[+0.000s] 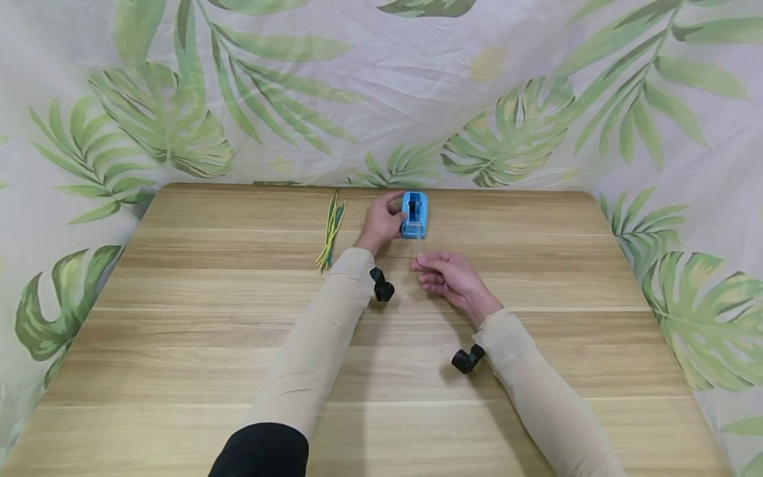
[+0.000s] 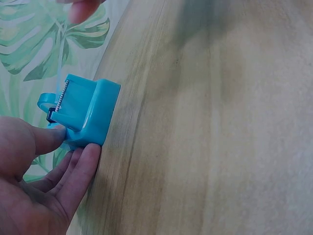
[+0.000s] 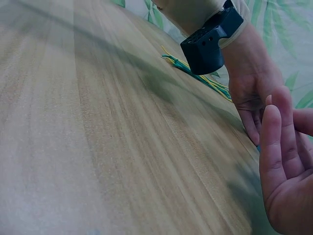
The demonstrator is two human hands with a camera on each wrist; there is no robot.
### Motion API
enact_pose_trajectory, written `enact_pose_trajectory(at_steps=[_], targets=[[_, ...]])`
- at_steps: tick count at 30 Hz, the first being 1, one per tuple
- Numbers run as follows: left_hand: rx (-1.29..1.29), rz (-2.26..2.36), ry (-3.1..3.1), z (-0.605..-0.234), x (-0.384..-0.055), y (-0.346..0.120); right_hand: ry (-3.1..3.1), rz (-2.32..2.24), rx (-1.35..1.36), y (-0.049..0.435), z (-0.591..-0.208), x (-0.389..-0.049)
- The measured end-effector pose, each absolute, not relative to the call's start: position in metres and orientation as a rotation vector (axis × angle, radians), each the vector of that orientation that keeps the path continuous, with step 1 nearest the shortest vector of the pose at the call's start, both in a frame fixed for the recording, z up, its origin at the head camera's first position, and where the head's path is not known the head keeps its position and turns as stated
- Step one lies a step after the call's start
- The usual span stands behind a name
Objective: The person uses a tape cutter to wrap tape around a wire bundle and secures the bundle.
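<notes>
A blue tape dispenser [image 1: 415, 225] stands near the table's far edge. My left hand [image 1: 381, 222] holds it by its left side, the thumb and fingers against the blue body in the left wrist view. A thin strip of clear tape [image 1: 420, 248] stretches from the dispenser's toothed cutter toward me. My right hand [image 1: 448, 275] pinches the loose end between thumb and forefinger, a little in front of the dispenser. In the right wrist view the dispenser is mostly hidden behind the fingers.
A bundle of yellow and green thin strands [image 1: 330, 233] lies left of the left hand on the wooden table [image 1: 208, 344]. Black wrist cameras [image 1: 381, 285] are worn at both cuffs. A leaf-patterned cloth [image 1: 405, 79] hangs behind the table.
</notes>
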State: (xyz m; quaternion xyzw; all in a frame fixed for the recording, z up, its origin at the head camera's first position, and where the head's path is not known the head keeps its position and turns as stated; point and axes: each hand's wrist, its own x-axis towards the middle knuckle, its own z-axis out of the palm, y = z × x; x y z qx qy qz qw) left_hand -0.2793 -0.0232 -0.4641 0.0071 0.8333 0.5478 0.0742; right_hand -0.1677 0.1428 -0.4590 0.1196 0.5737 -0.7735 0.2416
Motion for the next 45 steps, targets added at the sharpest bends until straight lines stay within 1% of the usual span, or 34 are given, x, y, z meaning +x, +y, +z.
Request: enact_pose_trajectory(at_steps=[25, 45], targets=[[0.008, 1.643, 2.507, -0.460, -0.279, -0.021, 1.571, -2.114, 0.304, 0.143, -0.457, -0.160], [0.003, 1.641, 2.500, -0.463, -0.280, -0.022, 1.587, -2.092, 0.290, 0.144, -0.458, -0.149]])
